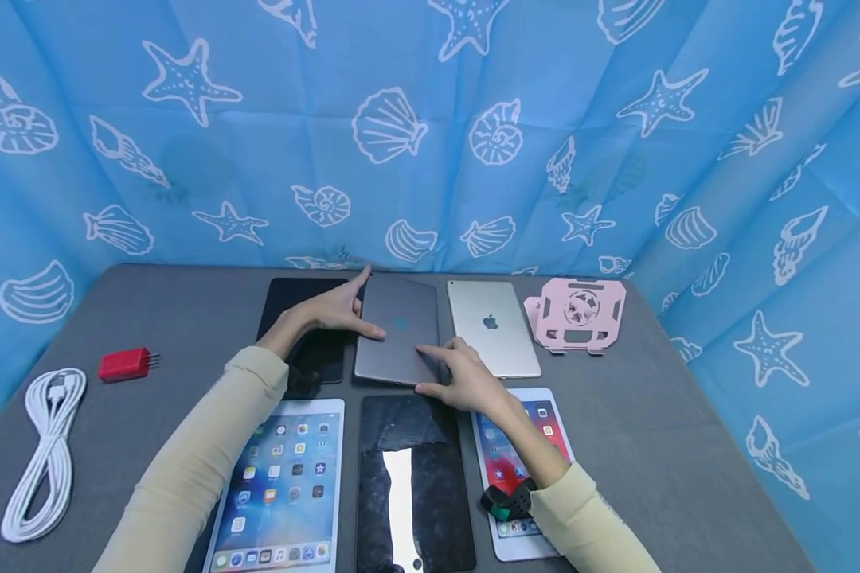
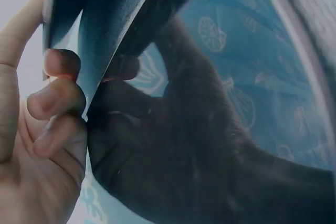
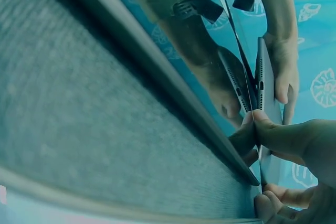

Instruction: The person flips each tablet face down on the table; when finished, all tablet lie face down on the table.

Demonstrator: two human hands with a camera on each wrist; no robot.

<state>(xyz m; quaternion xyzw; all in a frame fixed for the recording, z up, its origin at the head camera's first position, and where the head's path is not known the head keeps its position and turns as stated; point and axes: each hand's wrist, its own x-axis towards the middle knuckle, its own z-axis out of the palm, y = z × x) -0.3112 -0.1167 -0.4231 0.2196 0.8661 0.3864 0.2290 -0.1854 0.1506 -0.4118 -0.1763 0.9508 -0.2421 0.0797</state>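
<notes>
A dark grey tablet (image 1: 407,296) lies back side up in the far middle of the table, its left edge raised in the left wrist view. My left hand (image 1: 338,309) grips that edge, with several fingers (image 2: 58,98) curled beneath it and one digit over the back. At the near right corner, my right hand (image 1: 467,380) holds the tablet, its thumb (image 3: 286,137) against the near edge and a finger laid on the back. Close by on the left, a black-screened tablet (image 1: 272,304) is partly covered by my left hand and reflects it.
A silver tablet (image 1: 490,310) and a pink stand (image 1: 545,328) sit to the right. Nearer me are a white tablet (image 1: 297,485), a glossy black tablet (image 1: 440,493) and a smaller white tablet (image 1: 498,549). A red plug (image 1: 124,364) and coiled white cable (image 1: 59,454) lie left.
</notes>
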